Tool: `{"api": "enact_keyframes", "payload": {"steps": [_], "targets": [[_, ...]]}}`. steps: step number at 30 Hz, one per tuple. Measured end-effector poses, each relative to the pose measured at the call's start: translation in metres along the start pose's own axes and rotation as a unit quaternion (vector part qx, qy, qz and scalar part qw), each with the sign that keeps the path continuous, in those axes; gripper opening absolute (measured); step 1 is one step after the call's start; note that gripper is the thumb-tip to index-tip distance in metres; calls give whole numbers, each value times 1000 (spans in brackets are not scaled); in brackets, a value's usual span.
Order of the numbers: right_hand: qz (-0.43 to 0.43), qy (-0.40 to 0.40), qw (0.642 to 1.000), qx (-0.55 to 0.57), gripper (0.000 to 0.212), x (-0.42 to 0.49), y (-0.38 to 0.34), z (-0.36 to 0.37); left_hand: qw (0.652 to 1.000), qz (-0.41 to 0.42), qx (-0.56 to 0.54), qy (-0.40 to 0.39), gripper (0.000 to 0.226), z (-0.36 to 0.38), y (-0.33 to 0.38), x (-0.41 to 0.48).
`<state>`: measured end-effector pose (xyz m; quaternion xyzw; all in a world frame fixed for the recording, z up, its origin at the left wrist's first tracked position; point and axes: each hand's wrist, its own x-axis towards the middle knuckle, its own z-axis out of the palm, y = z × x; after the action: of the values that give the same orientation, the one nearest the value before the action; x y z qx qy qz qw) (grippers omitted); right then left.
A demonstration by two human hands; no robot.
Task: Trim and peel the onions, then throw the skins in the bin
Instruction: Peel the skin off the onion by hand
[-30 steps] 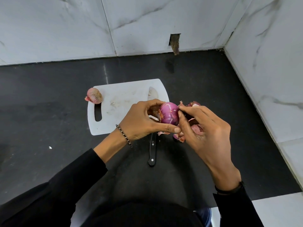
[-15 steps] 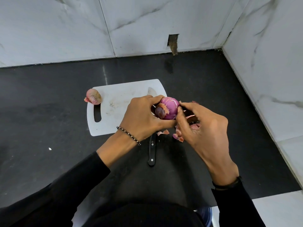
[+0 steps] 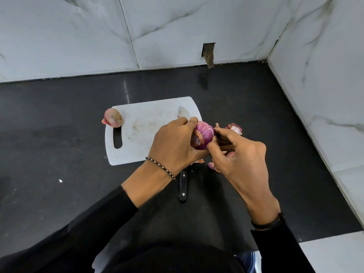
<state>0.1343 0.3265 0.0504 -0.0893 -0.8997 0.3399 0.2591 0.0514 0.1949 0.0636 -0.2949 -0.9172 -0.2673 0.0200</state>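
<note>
My left hand (image 3: pixel 175 142) grips a purple onion (image 3: pixel 204 134) above the right edge of the white cutting board (image 3: pixel 141 133). A flap of dry skin hangs from the onion's near side. My right hand (image 3: pixel 240 154) pinches the onion's skin at its right side with thumb and fingertips. A second onion (image 3: pixel 113 120), still in its papery skin, lies at the board's far left corner. Loose skins (image 3: pixel 233 128) and small skin scraps (image 3: pixel 211 166) lie on the counter under and beyond my right hand.
A black-handled knife (image 3: pixel 182 187) lies along the board's right edge, its blade tip (image 3: pixel 182 113) on the board and its middle hidden under my left hand. The black counter (image 3: pixel 59 154) meets marble walls behind and on the right. No bin is in view.
My left hand has turned the onion, so its cut end faces me more. My right thumb and fingers have shifted up along the onion's right side.
</note>
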Motion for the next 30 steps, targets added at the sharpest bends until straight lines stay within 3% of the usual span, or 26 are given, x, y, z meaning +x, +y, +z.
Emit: {"api": "enact_keyframes", "payload": {"steps": [7,12,16,22,25,30], "targets": [[32,7,999,23,20,-1,2,2,999,34,2,-2,70,4,-5,2],[106,0,990,96,20,2,12,-6,998,26,-56,-1,73,6,-6,1],[84,-11,991,101,18,3,13,-15,994,38,-98,-10,73,7,-10,6],[-20,-72,994,80,34,7,21,-26,987,85,-133,-23,72,2,-16,13],[-17,-96,991,96,38,10,22,-26,984,107,-136,-33,72,0,-19,12],[20,-137,980,144,25,14,17,-25,984,121,-125,-33,73,0,-22,8]]}}
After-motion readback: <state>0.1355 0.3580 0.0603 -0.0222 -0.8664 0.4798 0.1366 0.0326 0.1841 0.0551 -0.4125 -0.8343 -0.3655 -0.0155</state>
